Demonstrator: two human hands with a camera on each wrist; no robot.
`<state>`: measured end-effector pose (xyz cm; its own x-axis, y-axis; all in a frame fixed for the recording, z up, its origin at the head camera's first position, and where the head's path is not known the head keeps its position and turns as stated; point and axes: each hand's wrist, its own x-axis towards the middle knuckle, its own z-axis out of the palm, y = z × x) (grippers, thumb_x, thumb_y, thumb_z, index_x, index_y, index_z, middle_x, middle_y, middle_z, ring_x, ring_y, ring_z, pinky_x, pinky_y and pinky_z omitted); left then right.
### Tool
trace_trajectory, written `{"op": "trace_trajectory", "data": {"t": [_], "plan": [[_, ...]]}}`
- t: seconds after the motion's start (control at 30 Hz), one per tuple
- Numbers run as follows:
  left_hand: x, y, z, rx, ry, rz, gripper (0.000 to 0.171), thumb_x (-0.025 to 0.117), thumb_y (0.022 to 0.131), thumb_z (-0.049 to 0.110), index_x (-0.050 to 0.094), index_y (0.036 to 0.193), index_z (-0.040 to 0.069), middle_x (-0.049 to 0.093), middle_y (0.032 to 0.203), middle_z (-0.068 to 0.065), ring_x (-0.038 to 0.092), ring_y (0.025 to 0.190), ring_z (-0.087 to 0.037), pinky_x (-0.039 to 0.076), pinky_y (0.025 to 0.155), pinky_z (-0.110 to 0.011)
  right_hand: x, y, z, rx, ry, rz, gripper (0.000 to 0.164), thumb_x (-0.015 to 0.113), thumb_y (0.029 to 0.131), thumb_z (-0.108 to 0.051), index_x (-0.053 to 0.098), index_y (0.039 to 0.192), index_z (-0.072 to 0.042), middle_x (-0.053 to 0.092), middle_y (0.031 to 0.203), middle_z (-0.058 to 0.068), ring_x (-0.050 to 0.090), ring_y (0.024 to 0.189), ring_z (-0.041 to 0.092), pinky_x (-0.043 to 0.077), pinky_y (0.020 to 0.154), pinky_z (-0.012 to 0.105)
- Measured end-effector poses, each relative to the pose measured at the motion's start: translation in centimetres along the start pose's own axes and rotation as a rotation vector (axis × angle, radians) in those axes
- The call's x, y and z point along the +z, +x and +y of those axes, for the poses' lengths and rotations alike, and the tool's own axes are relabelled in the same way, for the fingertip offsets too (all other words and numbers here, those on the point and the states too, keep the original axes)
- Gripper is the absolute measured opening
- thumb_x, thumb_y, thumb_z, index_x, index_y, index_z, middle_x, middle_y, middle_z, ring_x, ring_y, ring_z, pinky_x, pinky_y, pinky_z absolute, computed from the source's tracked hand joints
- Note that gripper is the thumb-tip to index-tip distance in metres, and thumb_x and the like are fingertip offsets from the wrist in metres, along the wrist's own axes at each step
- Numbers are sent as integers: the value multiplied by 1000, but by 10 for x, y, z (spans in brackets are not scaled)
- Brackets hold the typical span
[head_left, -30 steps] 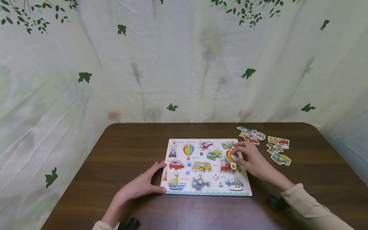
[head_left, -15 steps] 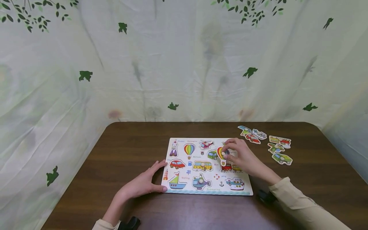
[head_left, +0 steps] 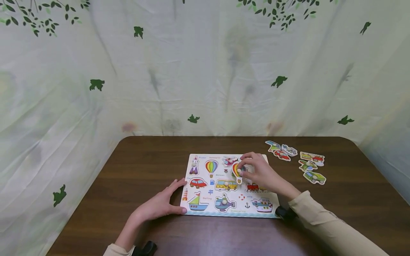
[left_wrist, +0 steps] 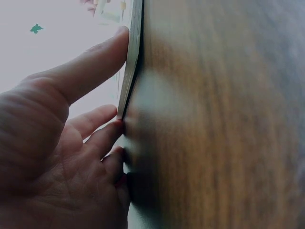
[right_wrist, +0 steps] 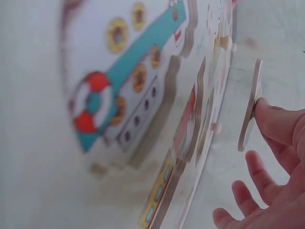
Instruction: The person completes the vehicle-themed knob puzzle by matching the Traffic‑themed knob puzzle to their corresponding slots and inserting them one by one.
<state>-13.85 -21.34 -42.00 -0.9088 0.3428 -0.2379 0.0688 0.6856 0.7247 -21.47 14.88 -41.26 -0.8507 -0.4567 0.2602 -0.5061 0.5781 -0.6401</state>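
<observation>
My right hand pinches a hot-air-balloon puzzle piece by its knob, above the white puzzle board. The piece hovers to the right of the printed balloon. In the right wrist view the piece shows edge-on, apart from the board, with the thumb on its knob side. My left hand rests at the board's left edge, thumb by the near corner and fingers spread. The left wrist view shows thumb and fingertips touching the board's edge. A bus piece and submarine piece sit in the board.
Loose vehicle pieces lie at the back right of the brown table: a red car, a green car, a train and several others. A pale curtain hangs behind.
My right hand has carried the balloon piece leftward across the board, from over its right side toward the middle. The left hand has stayed at the board's edge.
</observation>
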Motion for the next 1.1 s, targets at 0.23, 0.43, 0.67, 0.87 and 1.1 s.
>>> {"op": "trace_trajectory", "data": {"t": [0.23, 0.43, 0.67, 0.87, 1.1], "plan": [[-1, -1, -1, -3, -6, 5, 90, 85, 76, 38, 39, 151, 20, 18, 161, -18, 12, 148, -37, 22, 108, -62, 7, 13, -5, 5, 3, -22, 10, 77, 87, -16, 71, 91, -21, 56, 123, 9, 43, 117, 31, 37, 94, 51], [0, 0, -1, -10, -12, 3, 90, 85, 75, 38, 39, 151, 20, 18, 161, -16, 11, 148, -36, 21, 108, -63, 14, 24, -9, 0, 11, -47, 7, 76, 88, -17, 71, 92, -21, 56, 125, 7, 42, 120, 30, 38, 95, 49], [0, 1, -1, -13, -4, 3, 90, 85, 75, 39, 39, 151, 22, 17, 161, -17, 12, 148, -37, 22, 107, -64, 17, 38, -15, 55, 20, -79, 7, 76, 88, -21, 73, 92, -24, 55, 124, 1, 38, 124, 28, 37, 98, 49], [0, 1, 0, -8, -6, 0, 90, 84, 76, 39, 38, 151, 21, 19, 162, -12, 10, 148, -36, 21, 108, -64, 21, 50, -17, 54, 24, -120, 8, 76, 88, -19, 74, 96, -22, 54, 126, 3, 38, 123, 27, 38, 95, 47], [0, 1, 0, -4, -4, -3, 90, 84, 76, 39, 38, 151, 20, 20, 162, -10, 10, 149, -34, 21, 108, -63, 28, 61, -18, 53, 1, -165, 7, 75, 90, -20, 74, 96, -22, 53, 128, 2, 37, 124, 25, 39, 94, 43]]}}
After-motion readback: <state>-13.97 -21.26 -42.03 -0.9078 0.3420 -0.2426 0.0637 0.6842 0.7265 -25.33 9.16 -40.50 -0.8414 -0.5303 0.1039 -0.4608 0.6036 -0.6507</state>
